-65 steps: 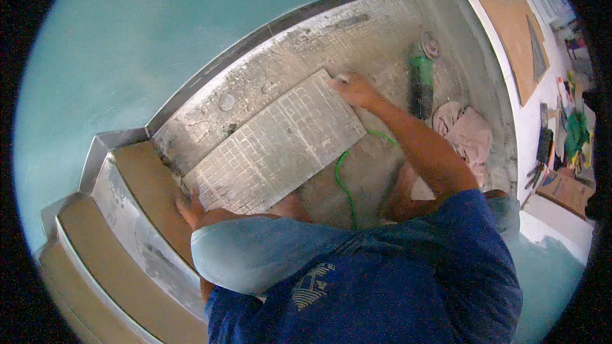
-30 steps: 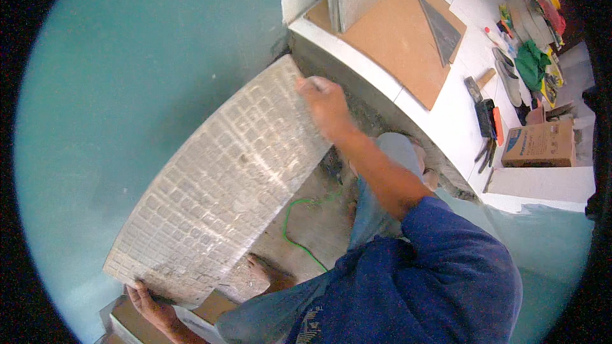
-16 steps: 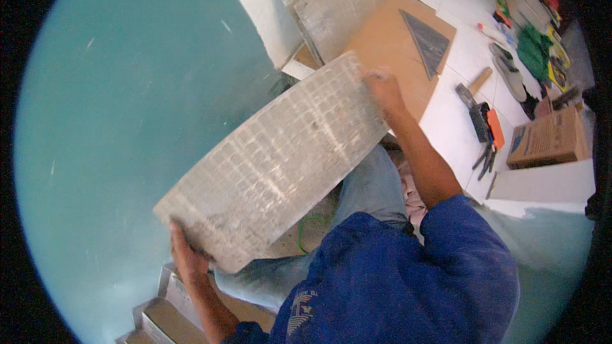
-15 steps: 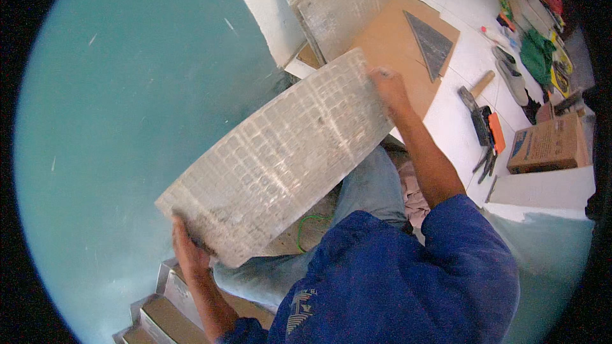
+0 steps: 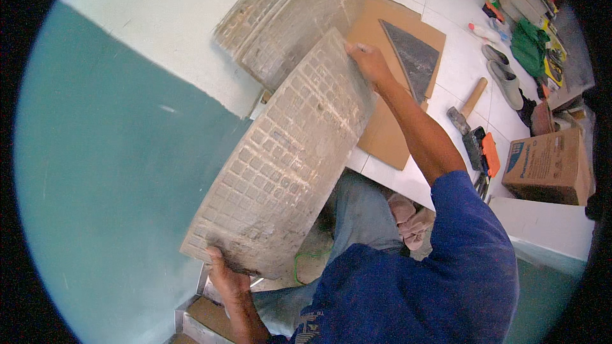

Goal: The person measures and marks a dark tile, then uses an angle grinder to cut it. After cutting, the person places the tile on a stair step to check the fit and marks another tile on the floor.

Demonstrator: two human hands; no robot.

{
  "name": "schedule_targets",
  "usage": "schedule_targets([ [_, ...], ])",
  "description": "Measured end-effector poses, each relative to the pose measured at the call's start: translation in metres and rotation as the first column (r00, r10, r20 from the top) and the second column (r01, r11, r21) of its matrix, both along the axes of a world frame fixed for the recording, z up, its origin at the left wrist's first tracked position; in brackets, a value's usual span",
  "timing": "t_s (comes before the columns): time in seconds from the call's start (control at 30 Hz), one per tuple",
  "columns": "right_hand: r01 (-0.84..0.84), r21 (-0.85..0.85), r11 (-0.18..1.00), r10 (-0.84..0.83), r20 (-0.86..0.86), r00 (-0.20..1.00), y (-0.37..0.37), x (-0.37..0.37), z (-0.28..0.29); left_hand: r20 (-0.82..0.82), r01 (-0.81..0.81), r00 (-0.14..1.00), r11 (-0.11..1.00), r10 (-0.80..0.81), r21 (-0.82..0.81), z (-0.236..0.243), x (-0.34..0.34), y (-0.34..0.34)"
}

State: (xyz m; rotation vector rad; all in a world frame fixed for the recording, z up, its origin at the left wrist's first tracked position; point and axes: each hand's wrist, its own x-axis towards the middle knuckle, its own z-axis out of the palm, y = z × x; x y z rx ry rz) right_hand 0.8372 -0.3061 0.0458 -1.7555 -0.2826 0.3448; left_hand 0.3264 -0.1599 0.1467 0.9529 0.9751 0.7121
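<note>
A large rectangular tile [image 5: 268, 159], grey-beige with a raised grid on the face toward me, is held up at a slant between both hands. At its lower end my left hand [image 5: 228, 279] grips the edge, thumb on the gridded face. Around the upper right edge my right hand [image 5: 370, 64] is closed, its fingers partly hidden behind the tile. Dark smudges mark the lower part of the face. Beyond the upper end, more large tiles [image 5: 299, 25] lean against the wall.
A dark triangular piece [image 5: 411, 57] lies on flat cardboard [image 5: 387, 137] on the white tiled floor. To the right are a hammer [image 5: 467, 105], an orange-and-black tool [image 5: 482, 150], grey shoes [image 5: 505, 83] and a cardboard box [image 5: 545, 167]. Steps [image 5: 207, 318] descend at lower left, beside the green-and-white wall [image 5: 127, 153].
The tile has turned steeper, its lower end shifting right and its upper end rising slightly left. Both hands have kept hold. My view has swung, showing more of the leaning tiles.
</note>
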Motion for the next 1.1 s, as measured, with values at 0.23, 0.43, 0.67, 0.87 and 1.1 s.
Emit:
schedule_targets([
  [0.23, 0.537, 0.000, 0.844, -0.489, 0.410, 0.770, -0.025, 0.048, -0.012, 0.115, -0.006, 0.993, 1.000, 0.009, -0.024, -0.024, 0.112, -0.011],
  [0.43, 0.475, 0.576, 0.666, 0.209, -0.754, 0.622, -0.050, -0.118, -0.040, 0.075, 0.030, 0.997, 0.998, -0.026, -0.057, -0.033, 0.178, -0.018],
  [0.67, 0.568, 0.591, 0.573, 0.155, -0.759, 0.633, -0.011, -0.080, -0.060, -0.170, -0.056, 0.983, 0.998, 0.062, 0.039, -0.052, 0.225, -0.046],
  [0.87, 0.462, 0.566, 0.683, 0.125, -0.713, 0.690, -0.003, -0.051, -0.064, -0.405, 0.437, 0.896, 0.504, -0.179, 0.745, -0.134, 0.191, -0.061],
  [1.1, 0.565, 0.537, 0.627, 0.107, -0.777, 0.620, -0.049, -0.073, -0.068, -0.744, 0.863, 0.419, 0.482, -0.520, 0.150, -0.118, 0.146, -0.086],
])
